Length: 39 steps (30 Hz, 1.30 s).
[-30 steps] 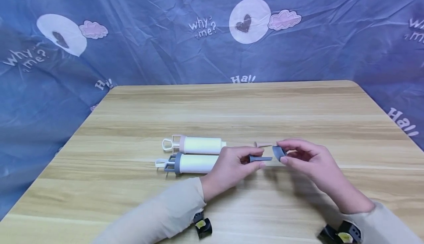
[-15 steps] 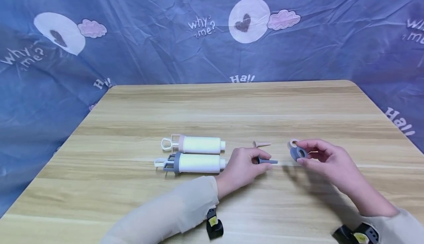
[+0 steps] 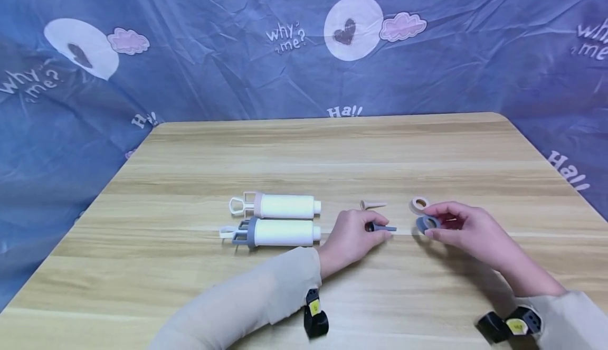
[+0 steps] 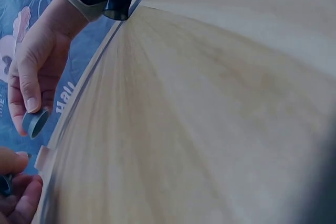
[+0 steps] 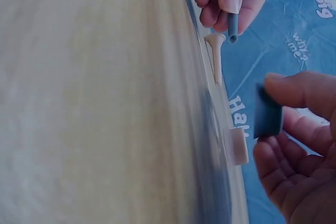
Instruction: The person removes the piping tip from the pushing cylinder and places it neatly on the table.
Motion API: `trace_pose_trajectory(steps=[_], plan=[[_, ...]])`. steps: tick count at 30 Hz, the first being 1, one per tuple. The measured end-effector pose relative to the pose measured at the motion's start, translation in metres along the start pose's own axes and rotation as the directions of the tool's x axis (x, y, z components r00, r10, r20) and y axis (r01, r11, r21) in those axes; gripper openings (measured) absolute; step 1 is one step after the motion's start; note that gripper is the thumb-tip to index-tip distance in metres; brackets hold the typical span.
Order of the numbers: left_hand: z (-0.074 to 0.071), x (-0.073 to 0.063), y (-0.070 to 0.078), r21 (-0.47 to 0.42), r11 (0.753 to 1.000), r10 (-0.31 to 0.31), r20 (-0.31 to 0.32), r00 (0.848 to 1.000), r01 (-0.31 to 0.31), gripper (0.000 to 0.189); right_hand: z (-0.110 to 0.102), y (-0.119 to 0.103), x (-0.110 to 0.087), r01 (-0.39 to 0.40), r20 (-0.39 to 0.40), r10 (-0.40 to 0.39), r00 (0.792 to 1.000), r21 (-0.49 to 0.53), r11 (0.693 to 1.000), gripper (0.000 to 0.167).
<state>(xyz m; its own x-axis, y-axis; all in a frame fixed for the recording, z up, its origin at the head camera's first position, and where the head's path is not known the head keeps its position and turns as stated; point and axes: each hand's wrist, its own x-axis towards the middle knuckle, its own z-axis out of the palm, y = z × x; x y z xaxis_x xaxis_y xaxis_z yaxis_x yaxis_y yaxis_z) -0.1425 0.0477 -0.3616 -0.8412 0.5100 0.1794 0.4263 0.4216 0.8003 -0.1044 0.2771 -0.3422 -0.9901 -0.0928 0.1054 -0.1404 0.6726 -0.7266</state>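
My left hand pinches a dark grey-blue nozzle, a thin tube with a flared end, low over the table. In the right wrist view the nozzle's hollow tip points out past the thumb. Between thumb and fingertips, my right hand holds a grey-blue ring-shaped cap. A gap separates cap and nozzle. Just behind the cap lies a pale pink ring cap, and a pale pink nozzle lies behind the left fingers.
Left of my left hand, two white cylinders lie side by side with plunger-like handles: one with a pink collar, one with a grey-blue collar. The wooden table ends at a blue printed cloth.
The right hand has carried the grey-blue cap rightward, away from the nozzle, and lower beside the pink ring cap. My left hand has shifted slightly right with the nozzle.
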Motion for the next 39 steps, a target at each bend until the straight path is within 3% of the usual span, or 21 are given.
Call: trace_pose_trajectory(steps=[7, 13, 18, 39], plan=[[0.005, 0.004, -0.004, 0.098, 0.991, 0.088, 0.015, 0.996, -0.089, 0.018, -0.002, 0.006, 0.003, -0.022, 0.066, 0.028, 0.997, -0.088, 0.996, 0.038], [0.008, 0.006, -0.003, 0.237, 0.962, 0.125, 0.054, 0.991, -0.134, 0.021, -0.001, 0.011, 0.005, -0.062, 0.091, 0.073, 0.993, -0.111, 0.992, 0.041], [0.009, 0.006, -0.004, 0.320, 0.938, 0.120, 0.055, 0.991, -0.131, 0.018, 0.000, 0.012, 0.006, -0.079, 0.108, 0.092, 0.990, -0.121, 0.990, 0.043], [0.008, 0.004, -0.007, 0.346, 0.931, 0.107, 0.037, 0.994, -0.113, 0.014, 0.003, 0.011, 0.006, -0.103, 0.127, 0.114, 0.985, -0.086, 0.991, 0.044]])
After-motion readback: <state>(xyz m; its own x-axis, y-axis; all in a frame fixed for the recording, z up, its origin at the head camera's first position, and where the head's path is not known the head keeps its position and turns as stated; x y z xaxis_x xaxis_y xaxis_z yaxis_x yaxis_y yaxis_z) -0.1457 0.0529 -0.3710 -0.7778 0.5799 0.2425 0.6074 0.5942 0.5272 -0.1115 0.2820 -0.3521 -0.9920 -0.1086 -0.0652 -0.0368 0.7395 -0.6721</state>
